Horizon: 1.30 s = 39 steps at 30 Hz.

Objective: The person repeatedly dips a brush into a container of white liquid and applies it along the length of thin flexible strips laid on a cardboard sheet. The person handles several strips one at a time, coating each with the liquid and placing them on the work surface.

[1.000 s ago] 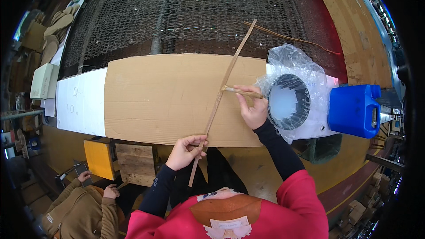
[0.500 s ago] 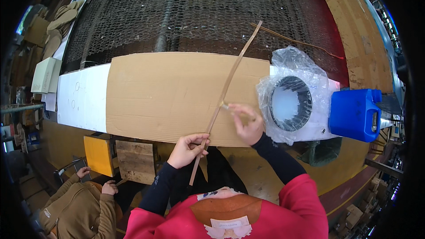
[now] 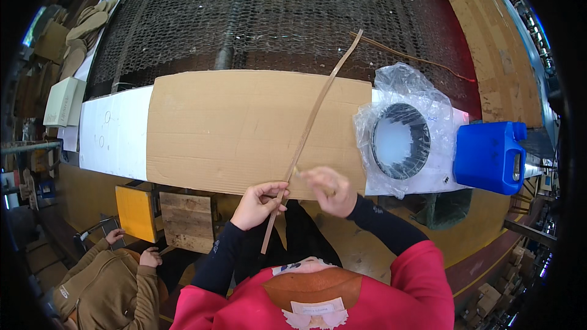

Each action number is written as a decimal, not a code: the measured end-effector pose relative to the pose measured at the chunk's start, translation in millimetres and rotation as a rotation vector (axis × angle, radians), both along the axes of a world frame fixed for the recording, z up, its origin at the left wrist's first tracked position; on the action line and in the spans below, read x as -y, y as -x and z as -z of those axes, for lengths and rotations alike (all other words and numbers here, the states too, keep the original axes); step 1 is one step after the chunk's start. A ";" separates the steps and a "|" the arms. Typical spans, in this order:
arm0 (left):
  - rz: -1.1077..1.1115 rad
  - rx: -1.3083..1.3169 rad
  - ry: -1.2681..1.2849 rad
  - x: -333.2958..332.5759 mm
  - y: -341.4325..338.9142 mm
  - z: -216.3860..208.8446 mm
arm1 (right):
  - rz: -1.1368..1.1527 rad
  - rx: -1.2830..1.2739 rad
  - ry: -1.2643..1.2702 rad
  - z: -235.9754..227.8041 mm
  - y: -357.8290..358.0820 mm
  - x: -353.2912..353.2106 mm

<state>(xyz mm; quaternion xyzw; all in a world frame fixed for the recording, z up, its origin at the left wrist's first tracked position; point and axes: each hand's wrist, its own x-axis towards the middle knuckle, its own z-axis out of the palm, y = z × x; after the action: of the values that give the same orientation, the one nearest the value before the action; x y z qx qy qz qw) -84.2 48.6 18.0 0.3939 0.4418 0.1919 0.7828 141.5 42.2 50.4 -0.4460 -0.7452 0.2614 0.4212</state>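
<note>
A long, narrow brown strip (image 3: 317, 105) slants across the cardboard sheet (image 3: 226, 128), its far end over the mesh and its near end hanging past the front edge. My left hand (image 3: 258, 205) pinches the strip near that edge. My right hand (image 3: 333, 192), somewhat blurred, is closed on what looks like a small brush (image 3: 297, 172), whose pale tip is at the strip just above my left fingers. To the right, a round dark bowl (image 3: 423, 140) contains something white and sits on crumpled clear plastic (image 3: 397, 79).
A blue jerrycan (image 3: 483, 162) stands right of the bowl. Beyond the cardboard lies a wide metal mesh surface (image 3: 183, 30) with a thin brown cord (image 3: 416, 56). A white box (image 3: 61, 102) is at the left. Another person (image 3: 107, 290) sits at lower left beside stools (image 3: 136, 214).
My right hand has moved the brush down along the strip, toward my left hand. My left hand and the strip have hardly moved.
</note>
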 end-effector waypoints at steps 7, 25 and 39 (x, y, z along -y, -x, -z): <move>-0.004 0.015 -0.018 0.1 1.0 1.9 | 0.166 -0.016 -0.028 -3.6 -6.2 -15.3; 0.011 0.001 0.000 -2.7 1.5 -2.2 | -0.004 -0.116 0.019 0.5 2.8 -6.1; -0.026 -0.037 -0.017 5.4 17.3 -5.7 | 0.396 -0.424 0.060 -27.9 -17.1 14.8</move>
<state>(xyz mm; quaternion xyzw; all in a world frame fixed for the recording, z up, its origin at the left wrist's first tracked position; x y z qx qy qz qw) -101.4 43.2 23.7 0.3983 0.4597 0.1986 0.7685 158.6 27.4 78.4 -0.5306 -0.5310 0.2833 0.5969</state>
